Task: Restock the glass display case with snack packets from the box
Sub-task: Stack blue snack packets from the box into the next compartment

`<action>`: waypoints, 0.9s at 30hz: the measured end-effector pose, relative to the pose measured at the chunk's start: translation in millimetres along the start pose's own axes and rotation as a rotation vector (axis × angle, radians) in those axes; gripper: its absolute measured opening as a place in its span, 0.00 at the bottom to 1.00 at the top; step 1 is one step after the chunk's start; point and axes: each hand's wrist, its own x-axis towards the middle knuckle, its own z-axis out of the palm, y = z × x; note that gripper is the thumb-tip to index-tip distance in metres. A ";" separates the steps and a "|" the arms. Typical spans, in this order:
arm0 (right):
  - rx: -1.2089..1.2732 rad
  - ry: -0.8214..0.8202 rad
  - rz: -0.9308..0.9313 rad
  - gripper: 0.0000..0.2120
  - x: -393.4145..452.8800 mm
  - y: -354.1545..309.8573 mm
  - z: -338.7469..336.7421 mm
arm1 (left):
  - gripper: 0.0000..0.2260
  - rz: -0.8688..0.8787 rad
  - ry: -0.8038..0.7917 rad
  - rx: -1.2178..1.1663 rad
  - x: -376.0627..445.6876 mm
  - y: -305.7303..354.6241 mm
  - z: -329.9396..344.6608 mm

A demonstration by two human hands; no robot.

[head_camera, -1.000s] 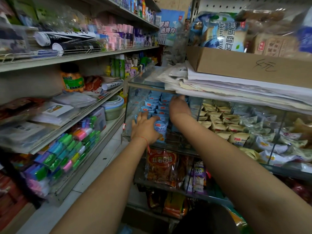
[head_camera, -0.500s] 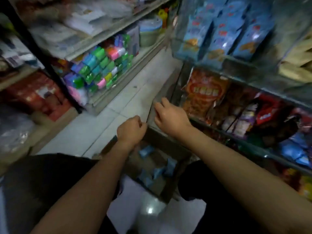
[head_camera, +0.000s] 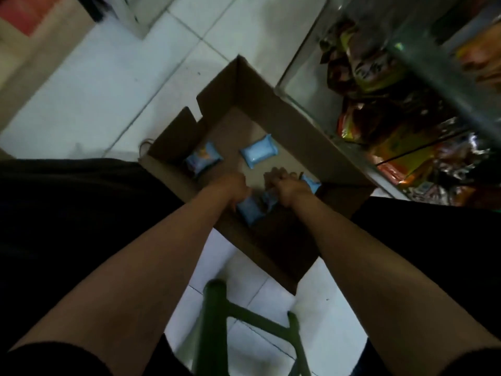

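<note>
Two hands low in box (head_camera: 271,104) on floor, beside display case (head_camera: 311,85), for short carry. Left hand (head_camera: 230,185) curls onto blue packet (head_camera: 250,211); right hand (head_camera: 284,183) pinches another packet (head_camera: 311,184). Two loose packets (head_camera: 259,153) lie beyond.

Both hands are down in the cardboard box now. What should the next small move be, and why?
Probably close the fingers on the packets under the hands and lift them toward the glass case. The left hand sits over a blue packet and the right hand over another packet, though the grip itself is blurred. Two loose packets lie farther back in the box.
</note>
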 end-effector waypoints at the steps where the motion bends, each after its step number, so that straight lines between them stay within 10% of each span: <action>1: -0.026 -0.010 0.006 0.29 11.1 3.7 13.2 | 0.16 -0.021 -0.012 -0.067 5.5 1.3 4.0; 8: 0.061 0.047 0.102 0.31 46.6 15.3 53.7 | 0.16 -0.108 -0.072 -0.473 41.6 -7.1 21.8; 15: 0.843 0.517 0.308 0.28 45.3 -8.0 -2.7 | 0.23 -0.154 0.095 -1.088 53.3 3.2 2.9; 19: 0.935 0.438 0.096 0.18 43.2 -30.4 -30.7 | 0.21 -0.098 0.063 -1.518 58.2 6.9 -5.8; 27: 0.158 0.408 -0.036 0.27 78.1 -13.7 -44.6 | 0.26 -0.302 0.311 -1.394 97.6 -22.3 -17.9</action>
